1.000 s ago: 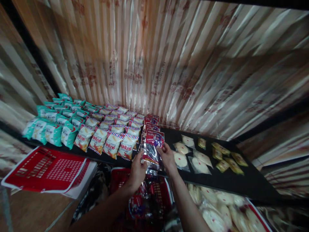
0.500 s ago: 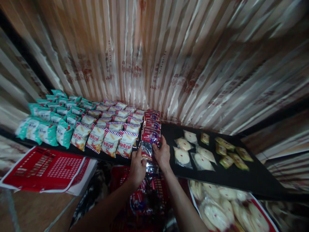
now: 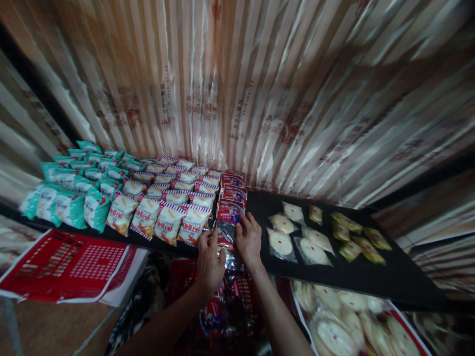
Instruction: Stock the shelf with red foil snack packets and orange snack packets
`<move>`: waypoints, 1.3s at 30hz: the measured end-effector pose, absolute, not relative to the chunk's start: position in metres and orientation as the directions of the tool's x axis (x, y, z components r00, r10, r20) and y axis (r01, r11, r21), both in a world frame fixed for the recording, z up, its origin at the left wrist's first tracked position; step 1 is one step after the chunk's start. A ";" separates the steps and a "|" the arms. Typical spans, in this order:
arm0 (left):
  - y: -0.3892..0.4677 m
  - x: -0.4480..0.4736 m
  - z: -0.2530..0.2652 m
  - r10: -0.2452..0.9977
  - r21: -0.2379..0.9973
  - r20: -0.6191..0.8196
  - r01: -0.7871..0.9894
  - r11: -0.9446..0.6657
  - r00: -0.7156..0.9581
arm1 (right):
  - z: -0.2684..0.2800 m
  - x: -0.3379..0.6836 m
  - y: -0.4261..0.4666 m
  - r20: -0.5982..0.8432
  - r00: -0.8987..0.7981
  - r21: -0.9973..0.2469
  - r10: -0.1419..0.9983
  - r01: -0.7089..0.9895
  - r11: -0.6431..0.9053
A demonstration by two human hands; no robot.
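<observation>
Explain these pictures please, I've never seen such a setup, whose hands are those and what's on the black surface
Those are a person's bare left hand and right hand; there is no machine. Every picture comes from one camera worn on their head, looking forward and down. On the black surface, left to right, are teal bags, white bags, a row of red packets, round pale items in clear wrap, and yellow packets. Both hands seem to touch the front red packet, one each side; whether they grip it I can't tell.

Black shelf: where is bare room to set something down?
Bare: the black shelf in front of the yellow packets, and a patch between red packets and round white packets. Crowded: its left part, packed with teal bags and white bags.
</observation>
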State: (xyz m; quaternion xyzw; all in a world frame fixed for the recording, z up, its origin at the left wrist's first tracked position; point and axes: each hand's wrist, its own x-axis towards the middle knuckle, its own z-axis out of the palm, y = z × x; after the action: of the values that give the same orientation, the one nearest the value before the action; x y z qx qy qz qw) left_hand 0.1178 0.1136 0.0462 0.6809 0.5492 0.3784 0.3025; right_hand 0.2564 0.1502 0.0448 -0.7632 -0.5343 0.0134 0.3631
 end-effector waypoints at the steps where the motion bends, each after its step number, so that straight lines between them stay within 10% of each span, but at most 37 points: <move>1: 0.114 0.117 0.046 0.971 0.810 0.201 0.535 -0.239 0.129 | 0.043 0.257 0.150 0.379 0.419 -0.565 0.825 0.811 -0.152; 13: 0.113 0.116 0.048 0.921 0.694 0.335 0.608 -0.385 0.201 | 0.033 0.260 0.126 0.405 0.465 -0.697 0.787 0.715 -0.063; 19: 0.080 0.093 0.048 0.911 0.765 0.356 0.496 -0.412 0.207 | 0.038 0.246 0.070 0.234 0.701 -0.911 0.674 0.400 -0.100; 23: 0.045 0.068 0.015 0.924 0.816 0.010 0.531 -0.228 0.381 | 0.003 0.229 0.018 0.010 0.791 -0.963 0.611 0.174 -0.208; 27: 0.019 0.044 -0.030 0.786 0.703 -0.459 0.711 0.035 0.415 | -0.038 0.217 -0.012 -0.262 0.530 -0.706 0.807 0.464 -0.534; 30: 0.008 0.033 -0.056 0.713 0.669 -0.573 0.733 0.122 0.404 | -0.052 0.211 -0.012 -0.453 0.304 -0.496 0.838 0.695 -0.521; 39: 0.006 0.028 -0.102 0.695 0.665 -0.679 0.598 0.447 0.236 | -0.074 0.204 0.005 -0.580 0.043 -0.410 0.813 0.848 -0.337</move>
State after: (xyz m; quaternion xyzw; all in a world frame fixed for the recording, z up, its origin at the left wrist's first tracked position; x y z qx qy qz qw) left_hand 0.0279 0.0056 -0.1022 0.5242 0.6168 0.0416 0.5857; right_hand 0.2039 0.0048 -0.0742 -0.7217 -0.5754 0.3840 -0.0224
